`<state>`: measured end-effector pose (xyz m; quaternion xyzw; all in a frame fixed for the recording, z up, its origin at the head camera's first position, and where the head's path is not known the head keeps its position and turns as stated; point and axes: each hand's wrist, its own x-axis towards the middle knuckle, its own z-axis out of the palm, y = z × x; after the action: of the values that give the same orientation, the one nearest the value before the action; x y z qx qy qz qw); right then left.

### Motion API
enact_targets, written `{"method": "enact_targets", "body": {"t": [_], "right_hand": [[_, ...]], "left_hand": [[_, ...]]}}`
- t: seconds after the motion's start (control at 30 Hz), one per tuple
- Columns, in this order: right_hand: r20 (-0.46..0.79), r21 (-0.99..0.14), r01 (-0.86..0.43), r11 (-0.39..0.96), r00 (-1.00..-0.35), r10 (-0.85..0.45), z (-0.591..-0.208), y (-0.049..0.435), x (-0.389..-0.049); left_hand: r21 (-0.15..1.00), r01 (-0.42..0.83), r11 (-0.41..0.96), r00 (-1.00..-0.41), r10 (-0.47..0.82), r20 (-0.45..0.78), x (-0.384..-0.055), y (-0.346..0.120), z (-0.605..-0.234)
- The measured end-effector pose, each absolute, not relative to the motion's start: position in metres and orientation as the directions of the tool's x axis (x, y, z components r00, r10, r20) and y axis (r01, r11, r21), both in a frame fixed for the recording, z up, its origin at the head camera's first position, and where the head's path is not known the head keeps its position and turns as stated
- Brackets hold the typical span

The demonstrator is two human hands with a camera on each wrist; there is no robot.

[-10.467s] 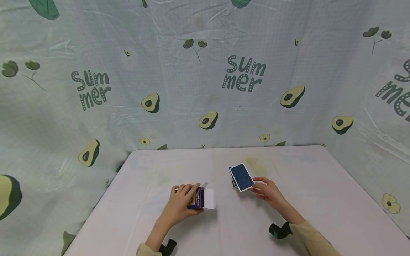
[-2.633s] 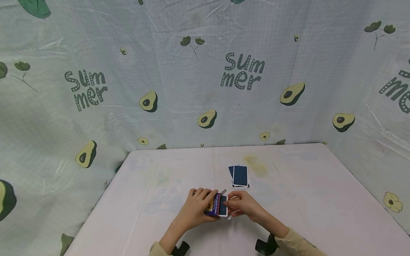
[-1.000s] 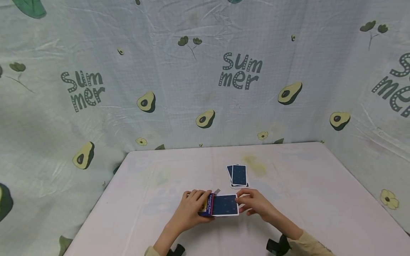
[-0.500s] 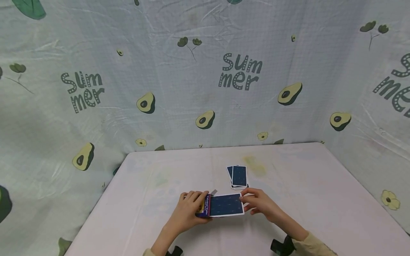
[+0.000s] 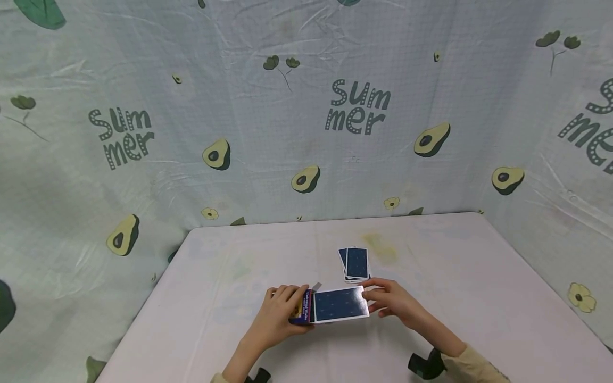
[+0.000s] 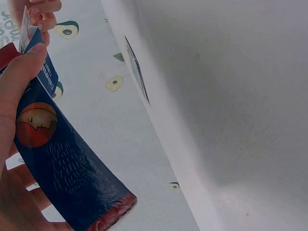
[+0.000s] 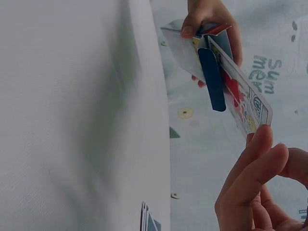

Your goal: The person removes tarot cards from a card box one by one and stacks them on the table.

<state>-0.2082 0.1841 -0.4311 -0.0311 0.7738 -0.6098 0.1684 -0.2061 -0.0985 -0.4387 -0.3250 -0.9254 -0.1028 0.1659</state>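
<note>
My left hand (image 5: 274, 315) grips a blue and purple card box (image 5: 302, 310) labelled "Universal Waite", above the table. In the left wrist view, the box (image 6: 77, 159) shows a round orange face picture. A dark blue-backed tarot card (image 5: 340, 305) sticks far out of the box's open right end. My right hand (image 5: 395, 304) pinches its outer end between thumb and fingers. The right wrist view shows the coloured face of the card (image 7: 245, 103) and the box's blue flap (image 7: 211, 79). Behind the hands, several more cards (image 5: 357, 263) lie face down in a slightly fanned stack.
The hands are over a white-covered table (image 5: 239, 255) with a faint yellow stain behind the stack. A curtain (image 5: 268, 127) printed with avocados hangs behind and at both sides. Black wrist cameras (image 5: 426, 365) sit below the hands.
The right hand has drawn the card rightward out of the box, from barely showing to almost its full length. Earlier, it laid a card on the stack. The left hand keeps its grip on the box.
</note>
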Motion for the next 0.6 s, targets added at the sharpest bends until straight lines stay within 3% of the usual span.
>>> {"method": "enact_targets", "body": {"t": [0.33,0.6], "right_hand": [[-0.235,-0.951,0.174,0.254,-0.943,-0.235,-0.431,0.1896,-0.207],[-0.244,-0.951,0.189,0.245,-0.945,-0.218,-0.4303,0.1934,-0.2079]], "left_hand": [[0.074,0.646,0.76,-0.713,0.566,0.414,-0.2062,-0.1025,-0.4411],[0.088,0.629,0.772,-0.73,0.548,0.409,-0.207,-0.107,-0.4407]]}}
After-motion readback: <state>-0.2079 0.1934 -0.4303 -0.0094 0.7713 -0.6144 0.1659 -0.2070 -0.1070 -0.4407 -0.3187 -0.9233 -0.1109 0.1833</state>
